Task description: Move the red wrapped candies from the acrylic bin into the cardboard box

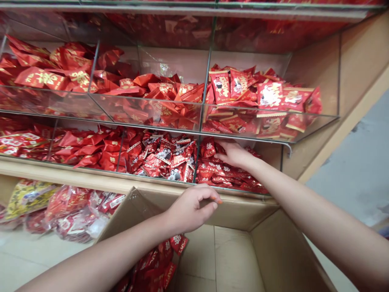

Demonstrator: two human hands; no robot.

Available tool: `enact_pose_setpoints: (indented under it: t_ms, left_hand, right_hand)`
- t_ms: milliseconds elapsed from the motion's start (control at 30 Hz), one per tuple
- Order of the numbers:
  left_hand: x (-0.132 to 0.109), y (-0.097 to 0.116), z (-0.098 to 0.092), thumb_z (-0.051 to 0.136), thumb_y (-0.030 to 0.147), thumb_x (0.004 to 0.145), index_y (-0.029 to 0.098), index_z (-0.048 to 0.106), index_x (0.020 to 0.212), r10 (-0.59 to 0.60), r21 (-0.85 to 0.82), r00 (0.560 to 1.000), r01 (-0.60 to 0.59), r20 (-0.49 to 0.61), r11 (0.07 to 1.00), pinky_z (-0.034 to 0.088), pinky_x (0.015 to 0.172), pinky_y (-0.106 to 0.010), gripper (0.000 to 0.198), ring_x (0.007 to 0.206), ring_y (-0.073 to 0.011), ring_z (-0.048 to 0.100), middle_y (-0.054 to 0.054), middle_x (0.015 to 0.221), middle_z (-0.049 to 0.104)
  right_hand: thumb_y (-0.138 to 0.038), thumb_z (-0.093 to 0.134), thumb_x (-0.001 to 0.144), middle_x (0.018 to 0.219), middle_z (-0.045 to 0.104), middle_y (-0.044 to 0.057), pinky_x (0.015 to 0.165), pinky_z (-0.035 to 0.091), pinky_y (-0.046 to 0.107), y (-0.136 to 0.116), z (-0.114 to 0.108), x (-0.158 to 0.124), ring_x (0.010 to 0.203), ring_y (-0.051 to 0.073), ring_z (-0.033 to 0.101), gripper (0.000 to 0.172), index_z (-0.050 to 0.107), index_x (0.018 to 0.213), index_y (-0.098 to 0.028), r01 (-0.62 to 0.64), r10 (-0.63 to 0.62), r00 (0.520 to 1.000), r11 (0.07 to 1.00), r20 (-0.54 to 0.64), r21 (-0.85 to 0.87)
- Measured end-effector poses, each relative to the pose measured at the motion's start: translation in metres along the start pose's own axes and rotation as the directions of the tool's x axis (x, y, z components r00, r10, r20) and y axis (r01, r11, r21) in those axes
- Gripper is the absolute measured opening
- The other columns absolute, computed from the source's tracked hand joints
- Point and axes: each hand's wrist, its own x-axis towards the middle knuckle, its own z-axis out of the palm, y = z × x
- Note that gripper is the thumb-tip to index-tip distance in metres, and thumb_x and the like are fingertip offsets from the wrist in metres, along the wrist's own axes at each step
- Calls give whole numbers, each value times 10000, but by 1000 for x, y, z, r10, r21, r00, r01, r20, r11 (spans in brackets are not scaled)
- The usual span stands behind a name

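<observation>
Left hand hangs half-curled just in front of the wooden shelf edge, its fingers bent toward the palm; nothing shows in its grip, but the fingers hide too much to be sure. Right hand reaches into a lower glass bin, slightly open, with its fingers resting on a heap of red packets; whether it has hold of one cannot be told. Below the shelf stands a cardboard box, open at the top, with more red packets lying in its near left corner and its raised flap leaning beside the left forearm. Clear bags of red packets are heaped on the floor to the left of the box. Above, an upper row of glass bins holds further red packets. The low front pane leaves little room, so a careless pull could drag loose packets over the lip and past the box. The right wrist could also catch the glass edges, and the flap could fold inward if knocked.
</observation>
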Motion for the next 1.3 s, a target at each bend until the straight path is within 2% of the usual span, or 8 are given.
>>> enact_pose_setpoints:
  t_ms: [167, 400, 633, 867, 933, 1000, 1100, 1300]
  left_hand:
    - [1, 0, 0, 477, 125, 754, 148, 592, 826, -1, 1, 1000, 1, 13, 1000, 409, 789, -261, 138, 833, -126, 528, -41, 861, 592]
    - [-1, 0, 0, 475, 125, 754, 148, 591, 816, 0, 10, 1000, 0, 8, 1000, 409, 786, -260, 134, 832, -128, 528, -43, 857, 589]
    - [-1, 0, 0, 474, 108, 751, 150, 595, 829, 14, 22, 1000, -15, 8, 1000, 400, 813, -259, 150, 855, -125, 525, -42, 876, 591]
    - [-1, 1, -1, 468, 115, 755, 156, 597, 828, 15, 29, 1000, -15, 12, 999, 403, 810, -263, 154, 851, -126, 531, -41, 877, 594]
    - [-1, 1, -1, 468, 117, 754, 160, 599, 827, 22, 21, 1000, -22, 8, 1000, 404, 810, -264, 156, 853, -126, 532, -39, 878, 595]
    - [-1, 1, -1, 469, 114, 751, 161, 600, 827, 21, 14, 1000, -21, 6, 1000, 404, 809, -262, 158, 857, -127, 531, -38, 877, 595]
    - [-1, 1, 0, 471, 112, 747, 160, 597, 820, 14, 12, 1000, -14, 6, 1000, 408, 797, -264, 153, 845, -128, 531, -39, 870, 593]
    - [-2, 0, 1, 470, 107, 746, 156, 595, 814, 24, 12, 1000, -24, 1, 1000, 408, 792, -268, 150, 837, -126, 526, -41, 863, 589]
  right_hand:
    - [-328, 614, 658, 1269, 420, 105, 894, 339, 409, -2, -2, -10, 1136, 272, 387, 719, 298, 1294, -222, 28, -28, 1000, 999, 8, -39]
    - [-313, 590, 680, 1254, 401, 121, 885, 310, 401, -8, 2, -8, 1135, 277, 344, 598, 401, 1239, -213, 54, -51, 998, 988, 25, -142]
    - [-175, 415, 811, 1052, 565, 96, 864, 271, 375, -25, -3, -3, 1026, 233, 411, 260, 548, 1034, -166, 269, -263, 963, 907, 63, -324]
    - [-211, 335, 853, 977, 589, 126, 779, 325, 320, -36, -4, 1, 929, 212, 458, 278, 537, 1028, -134, 277, -275, 960, 887, 60, -369]
    - [-233, 313, 859, 972, 593, 123, 755, 352, 302, -32, -8, -2, 897, 209, 490, 298, 522, 1049, -134, 218, -227, 974, 913, 15, -345]
    - [-260, 298, 859, 964, 600, 125, 729, 380, 310, -24, -12, -8, 849, 221, 529, 328, 495, 1092, -139, 60, -89, 993, 940, -72, -335]
    - [-286, 320, 841, 1010, 591, 131, 741, 403, 346, -6, -19, -17, 856, 257, 550, 369, 453, 1155, -146, -161, 105, 977, 937, -188, -311]
    - [-214, 390, 786, 1014, 599, 111, 810, 399, 367, 19, -23, -27, 969, 263, 517, 333, 520, 1090, -181, -221, 191, 973, 931, -126, -291]
